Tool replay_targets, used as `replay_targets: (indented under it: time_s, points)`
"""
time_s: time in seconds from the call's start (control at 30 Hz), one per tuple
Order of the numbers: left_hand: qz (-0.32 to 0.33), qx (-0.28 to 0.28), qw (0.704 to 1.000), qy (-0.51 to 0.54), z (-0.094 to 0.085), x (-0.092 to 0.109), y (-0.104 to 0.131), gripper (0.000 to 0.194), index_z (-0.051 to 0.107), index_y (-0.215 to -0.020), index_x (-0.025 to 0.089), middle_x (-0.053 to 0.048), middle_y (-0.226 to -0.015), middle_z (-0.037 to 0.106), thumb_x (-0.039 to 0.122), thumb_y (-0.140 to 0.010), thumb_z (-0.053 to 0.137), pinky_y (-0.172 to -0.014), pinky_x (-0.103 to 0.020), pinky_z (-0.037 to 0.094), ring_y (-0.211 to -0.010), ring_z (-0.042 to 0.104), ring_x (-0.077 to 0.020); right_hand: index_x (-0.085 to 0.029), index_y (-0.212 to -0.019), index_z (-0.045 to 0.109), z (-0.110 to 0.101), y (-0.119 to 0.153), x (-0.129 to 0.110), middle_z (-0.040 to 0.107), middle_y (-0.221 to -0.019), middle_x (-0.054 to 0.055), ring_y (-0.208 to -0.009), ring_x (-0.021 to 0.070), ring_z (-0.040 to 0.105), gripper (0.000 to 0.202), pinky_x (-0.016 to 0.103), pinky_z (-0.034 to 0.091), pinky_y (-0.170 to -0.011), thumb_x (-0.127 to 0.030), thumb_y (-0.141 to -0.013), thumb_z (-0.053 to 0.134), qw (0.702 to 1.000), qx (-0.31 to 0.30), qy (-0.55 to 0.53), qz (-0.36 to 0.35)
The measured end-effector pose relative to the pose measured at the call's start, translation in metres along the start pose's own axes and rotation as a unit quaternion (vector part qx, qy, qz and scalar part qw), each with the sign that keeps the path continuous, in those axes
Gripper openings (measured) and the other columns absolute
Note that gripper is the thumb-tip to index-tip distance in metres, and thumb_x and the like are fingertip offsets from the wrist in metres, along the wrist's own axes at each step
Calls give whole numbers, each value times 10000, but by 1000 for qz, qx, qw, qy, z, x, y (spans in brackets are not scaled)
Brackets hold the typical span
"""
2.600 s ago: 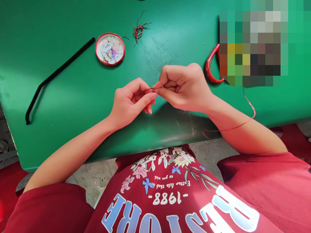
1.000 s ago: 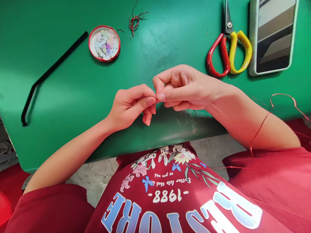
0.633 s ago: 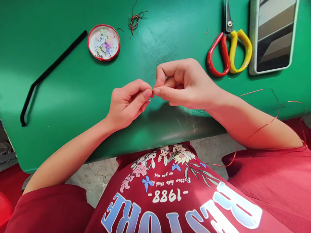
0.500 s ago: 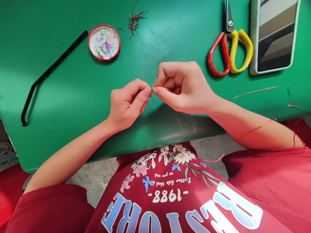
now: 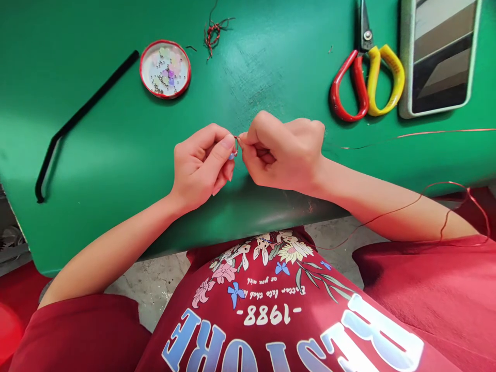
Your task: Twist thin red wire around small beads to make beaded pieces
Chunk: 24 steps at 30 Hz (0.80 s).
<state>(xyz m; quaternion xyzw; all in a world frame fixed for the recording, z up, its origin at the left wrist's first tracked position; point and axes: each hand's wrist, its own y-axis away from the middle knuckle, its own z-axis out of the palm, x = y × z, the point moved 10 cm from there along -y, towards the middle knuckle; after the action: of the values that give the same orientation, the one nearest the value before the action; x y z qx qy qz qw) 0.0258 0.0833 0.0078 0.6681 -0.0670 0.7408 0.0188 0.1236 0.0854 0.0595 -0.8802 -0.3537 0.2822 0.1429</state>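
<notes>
Close together above the green table, my left hand (image 5: 203, 165) and my right hand (image 5: 284, 152) each pinch a thin reddish cord. A short stretch of the cord (image 5: 237, 138) runs between the fingertips. Just under my left thumb hang a pale blue bead (image 5: 231, 156) and some tiny silvery beads, strung on the cord; the rest is hidden in my left fingers. Around my right forearm a long reddish strand (image 5: 420, 196) loops loosely, and another length trails across the table beyond it. Whether these are one piece, I cannot tell.
A red-rimmed lid (image 5: 166, 95) holds pastel and tiny metallic beads. Left of it lies a bent black rod (image 5: 87, 108). A braided red-and-black cord bundle (image 5: 212, 36) lies at the top. Scissors (image 5: 360, 82) with red and yellow handles lie beside a phone (image 5: 442, 57) at the right.
My right hand has turned, its knuckles rolling over, and sits slightly lower. The beads below my left thumb show more. The loose strand has swung into a wider loop over my right forearm.
</notes>
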Motion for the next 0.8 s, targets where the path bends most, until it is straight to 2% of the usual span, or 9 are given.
replay_targets:
  time_s: [0.07, 0.17, 0.3, 0.37, 0.43, 0.5, 0.6, 0.7, 0.8]
  points:
    - [-13, -7, 1000, 22, 1, -3, 0, 306, 558, -722, 195, 85, -480, 560, 369, -966, 618, -276, -184, 208, -256, 357, -3, -204, -786, 587, 8, 0, -2, 237, -491, -70, -438, 84, 254, 261, 262, 235, -481, -148, -935, 381, 997, -22, 69, -16]
    - [-31, -15, 997, 62, 2, -6, -1, 302, 551, -710, 189, 82, -486, 578, 328, -971, 612, -268, -175, 215, -254, 386, -6, -207, -887, 681, 24, -4, -6, 219, -484, -52, -426, 108, 261, 420, 286, 196, -464, -147, -974, 275, 987, -87, 125, -44]
    - [-72, -21, 993, 91, 3, -12, -1, 320, 538, -705, 191, 92, -453, 531, 362, -964, 614, -255, -177, 199, -237, 360, -14, -202, -936, 695, 39, -12, -1, 256, -471, -42, -448, 134, 273, 469, 305, 198, -463, -184, -1006, 232, 979, -170, 105, -38]
    - [-91, -26, 992, 80, 5, -15, -1, 342, 524, -709, 197, 94, -445, 514, 415, -957, 612, -251, -190, 192, -231, 337, -20, -211, -899, 680, 43, -13, 4, 235, -474, -47, -455, 134, 226, 451, 313, 189, -466, -197, -1008, 243, 977, -192, 84, -33]
    - [-96, -25, 994, 52, 4, -15, 0, 357, 515, -716, 203, 88, -461, 524, 455, -950, 614, -262, -202, 204, -245, 337, -25, -220, -835, 658, 45, -12, 6, 205, -485, -52, -457, 128, 179, 437, 318, 163, -471, -220, -1006, 256, 979, -190, 62, -43]
    - [-76, -16, 997, 7, 1, -12, -1, 364, 519, -725, 210, 80, -487, 539, 483, -951, 603, -286, -214, 232, -273, 353, -29, -219, -786, 624, 39, -10, 10, 243, -508, -50, -470, 115, 203, 406, 308, 173, -496, -243, -1001, 280, 987, -149, 34, -48]
    - [-13, -5, 996, -89, -5, -2, -3, 363, 554, -741, 222, 66, -501, 540, 507, -964, 570, -347, -234, 294, -330, 395, -45, -216, -819, 577, 24, -8, 21, 379, -553, -52, -504, 95, 324, 307, 267, 236, -524, -278, -1001, 338, 995, -87, -45, -4]
    - [52, -15, 983, -173, -8, 9, -5, 344, 603, -744, 238, 47, -503, 552, 494, -970, 563, -418, -262, 352, -397, 461, -75, -226, -832, 537, 17, -8, 26, 478, -574, -61, -510, 79, 382, 215, 250, 285, -526, -312, -996, 427, 983, -103, -146, 36]
    - [99, -28, 967, -234, -8, 16, -7, 356, 623, -722, 248, 39, -496, 550, 482, -978, 546, -468, -276, 383, -432, 493, -93, -227, -812, 499, 10, -12, 21, 550, -594, -59, -520, 78, 414, 143, 254, 328, -554, -248, -954, 494, 967, -124, -217, 42]
